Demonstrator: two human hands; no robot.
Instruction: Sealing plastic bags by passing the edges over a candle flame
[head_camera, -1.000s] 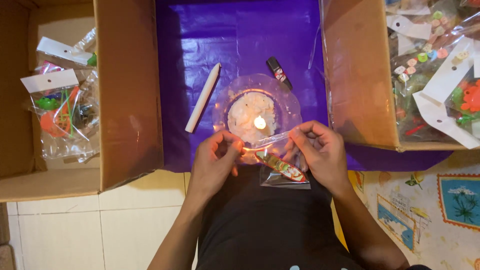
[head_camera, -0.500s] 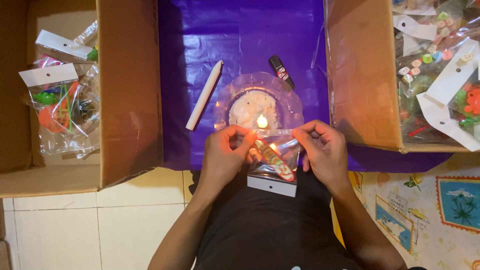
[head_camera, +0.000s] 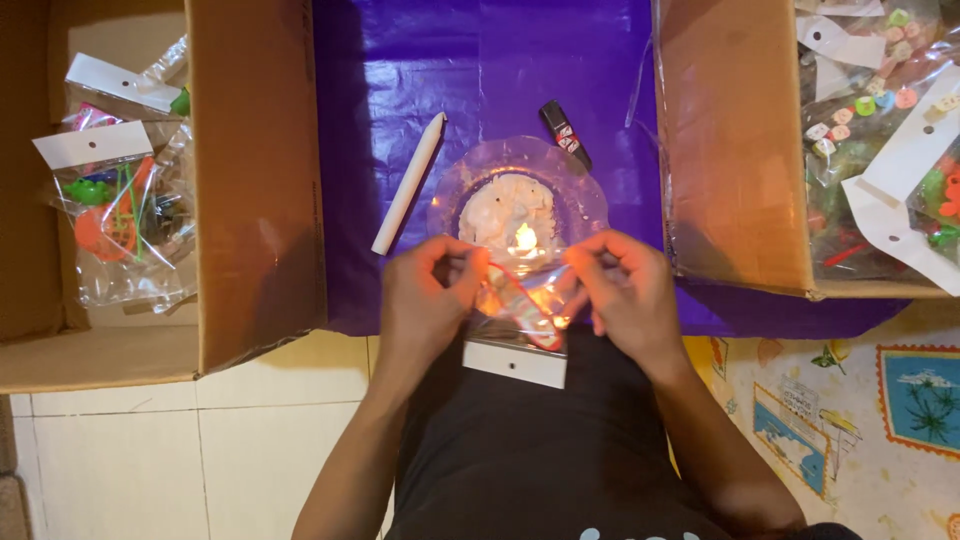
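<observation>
1. Plastic packet (head_camera: 515, 320), small and clear with a white card header, is held between both hands just on the person's side of the candle flame (head_camera: 525, 238). Its top edge runs left to right, stretched across close to the flame; the header hangs toward the body.
2. Left hand (head_camera: 425, 300) is closed, pinching the packet's left corner; right hand (head_camera: 620, 295) is closed, pinching the right corner. Both sit about equally near the flame (neither leads).
3. Packet contents: a red-edged, multicoloured item lying diagonally; kind cannot be told.
4. Flame stands on a mound of white wax in a clear scalloped dish (head_camera: 590, 200) on the purple sheet (head_camera: 480, 70).
5. Left of the flame, an unlit white candle (head_camera: 408, 184) lies with its tip pointing away from the person; beyond the dish, a dark lighter (head_camera: 565, 133).
6. Left cardboard box (head_camera: 255, 180), well left of the flame, holds sealed packets of coloured toys; right cardboard box (head_camera: 735, 150) holds packets and loose coloured pieces.
</observation>
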